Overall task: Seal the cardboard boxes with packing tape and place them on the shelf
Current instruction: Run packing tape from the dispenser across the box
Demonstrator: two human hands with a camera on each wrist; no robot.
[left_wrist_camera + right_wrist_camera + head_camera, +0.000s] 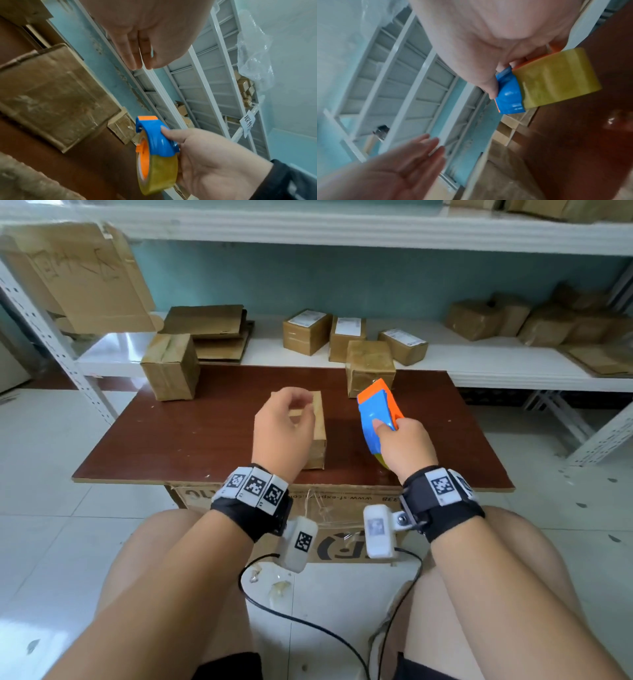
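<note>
A small cardboard box (318,436) lies at the middle of the brown tabletop (171,440). My left hand (301,405) hovers just above it with relaxed fingers (426,146) and holds nothing. To the right of the box, my right hand (394,436) grips a blue and orange tape dispenser (375,409) above the table, thumb on its blue cover (157,140). The yellowish tape roll (157,174) sits in the dispenser. Two more cardboard boxes stand on the table, one at the back left (171,366) and one at the back right (370,368).
A white shelf (274,354) runs behind the table with several labelled boxes (306,332), flattened cardboard (209,332) and wrapped parcels (548,320). The tabletop rests on a large carton (342,498). Cables hang from the wrist cameras over the tiled floor (51,474).
</note>
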